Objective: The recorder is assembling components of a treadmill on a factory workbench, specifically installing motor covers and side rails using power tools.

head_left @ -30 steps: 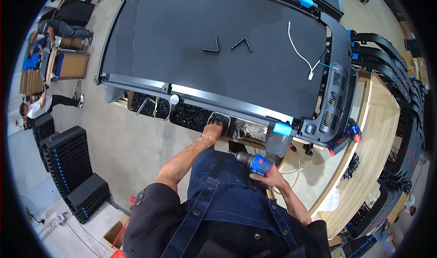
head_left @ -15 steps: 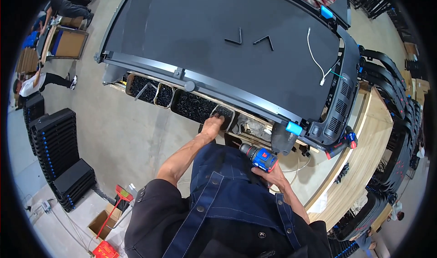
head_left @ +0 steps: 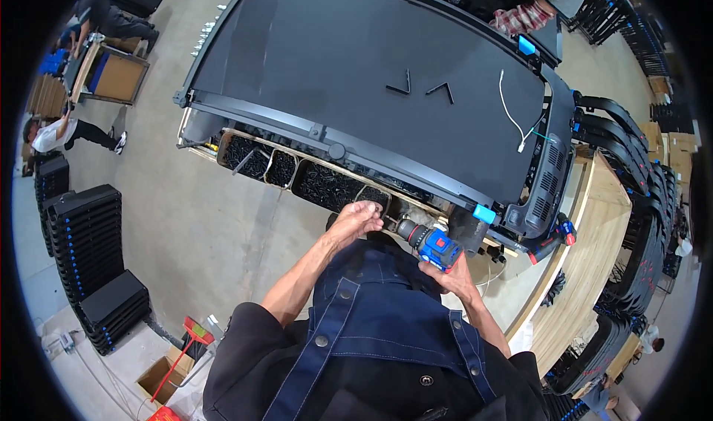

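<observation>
In my right hand (head_left: 453, 274) is a blue and black cordless drill (head_left: 438, 249), gripped by its handle with the chuck pointing up and left. My left hand (head_left: 356, 222) is closed in a pinch beside the drill's tip, in front of a small bin (head_left: 373, 194) of dark hardware. Whatever the left fingertips hold is too small to name. Larger bins of black screws (head_left: 323, 185) line the bench edge to its left. Beyond them lies a large treadmill deck (head_left: 334, 57) with a black belt, bearing two black L-shaped pieces (head_left: 401, 83) and a white cable (head_left: 510, 113).
A red and blue power tool (head_left: 553, 240) lies at the deck's right corner beside a wooden bench (head_left: 594, 235). Across the deck is another person's plaid sleeve (head_left: 520, 20). Stacked black parts (head_left: 88, 235) stand at left, with a red-handled dustpan (head_left: 197, 330) below. Other people work at far left.
My left hand has come up out of the small bin toward the drill's tip. The drill has shifted slightly right. The view has shifted, bringing the person across the deck into sight.
</observation>
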{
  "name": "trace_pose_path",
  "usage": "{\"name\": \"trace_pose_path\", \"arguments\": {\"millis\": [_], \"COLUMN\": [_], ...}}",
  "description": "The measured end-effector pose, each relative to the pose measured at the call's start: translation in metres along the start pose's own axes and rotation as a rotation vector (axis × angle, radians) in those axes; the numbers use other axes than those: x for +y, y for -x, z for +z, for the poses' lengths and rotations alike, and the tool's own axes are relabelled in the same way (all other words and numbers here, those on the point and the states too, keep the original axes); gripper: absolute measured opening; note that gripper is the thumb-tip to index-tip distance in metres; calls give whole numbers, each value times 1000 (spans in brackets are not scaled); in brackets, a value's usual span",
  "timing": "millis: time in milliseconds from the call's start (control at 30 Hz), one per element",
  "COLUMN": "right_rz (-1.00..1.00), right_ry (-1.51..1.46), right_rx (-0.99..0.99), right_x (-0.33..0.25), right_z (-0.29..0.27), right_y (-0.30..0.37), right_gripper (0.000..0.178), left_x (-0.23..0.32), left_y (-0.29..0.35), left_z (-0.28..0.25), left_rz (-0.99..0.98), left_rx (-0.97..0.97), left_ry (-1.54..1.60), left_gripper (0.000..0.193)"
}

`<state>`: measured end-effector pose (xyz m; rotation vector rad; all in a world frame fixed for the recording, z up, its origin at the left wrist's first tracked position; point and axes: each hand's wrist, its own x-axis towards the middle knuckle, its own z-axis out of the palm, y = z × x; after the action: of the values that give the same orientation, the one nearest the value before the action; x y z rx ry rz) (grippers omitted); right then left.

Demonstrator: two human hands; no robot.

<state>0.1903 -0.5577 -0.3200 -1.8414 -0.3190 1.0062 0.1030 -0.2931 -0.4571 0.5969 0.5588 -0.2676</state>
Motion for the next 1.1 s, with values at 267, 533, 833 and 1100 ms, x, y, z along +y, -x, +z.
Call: {"name": "trace_pose_path", "arguments": {"millis": [267, 533, 833, 1100], "right_rz": [-44, -372, -146, -221], "right_ry": [-131, 269, -525, -721], "right_rx": [-12, 68, 123, 273], "right_x": [-41, -40, -58, -58], "right_z": [-4, -20, -1, 1], "right_y": [-4, -4, -16, -15], "right_gripper": [26, 31, 40, 42], "left_x": [40, 66, 111, 196], "left_y": [28, 36, 6, -88], "left_z": [51, 93, 146, 122], "left_rz": [74, 288, 490, 566], "left_rx": [-83, 34, 31, 356], "left_ry": [38, -384, -457, -1031], "left_gripper": [24, 28, 32, 57]}}
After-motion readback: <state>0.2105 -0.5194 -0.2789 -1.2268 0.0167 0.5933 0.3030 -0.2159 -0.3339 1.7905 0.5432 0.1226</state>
